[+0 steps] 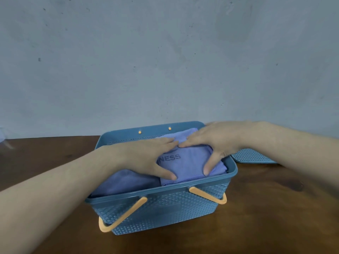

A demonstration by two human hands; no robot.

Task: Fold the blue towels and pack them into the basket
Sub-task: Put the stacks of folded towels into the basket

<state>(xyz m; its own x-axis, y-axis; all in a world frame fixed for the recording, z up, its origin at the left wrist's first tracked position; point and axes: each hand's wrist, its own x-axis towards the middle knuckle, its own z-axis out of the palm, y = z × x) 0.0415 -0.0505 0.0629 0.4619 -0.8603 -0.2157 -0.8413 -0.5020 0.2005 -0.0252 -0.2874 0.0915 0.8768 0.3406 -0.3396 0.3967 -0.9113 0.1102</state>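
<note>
While both hands lie flat with fingers spread, the left hand (146, 158) and right hand (211, 143) press a folded blue towel (190, 169) down inside the blue basket (165, 209) on the worktop (275, 208). A second towel (124, 182) lies beneath the left wrist; a perforated lid (251, 156) rests beyond the right wrist.

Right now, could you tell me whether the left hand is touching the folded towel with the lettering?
Touching. The head view shows the left hand flat on the folded towel, thumb pressed on its near edge.
</note>
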